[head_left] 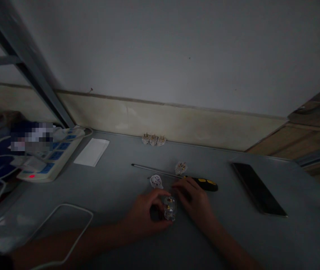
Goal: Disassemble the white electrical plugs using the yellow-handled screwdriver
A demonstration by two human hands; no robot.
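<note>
Pale wall (160,48), edged below by a cream band, is backed up against a grey table (115,198). At the table's left side, a white power strip (51,172) with blue sockets is set, its red light lit. By the left hand (143,215), a clear plastic piece (170,209) with brass-coloured metal inside is grasped between thumb and fingers, near the table's front. The right hand (196,198) is held just beside that piece, fingers bent; whether anything is pinched in it cannot be told. Just beyond the hands, a screwdriver (160,171) with a black-and-yellow handle is laid crosswise, partly hidden by the right fingers. Farther right, a dark phone (258,189) is laid flat; at left, white paper (91,152) is placed near the power strip. Three clear pieces (153,140) with metal prongs are lined up by the wall. Another prong-bearing piece (181,167) is seen beyond the screwdriver, and a white perforated disc (156,181) on its near side.
</note>
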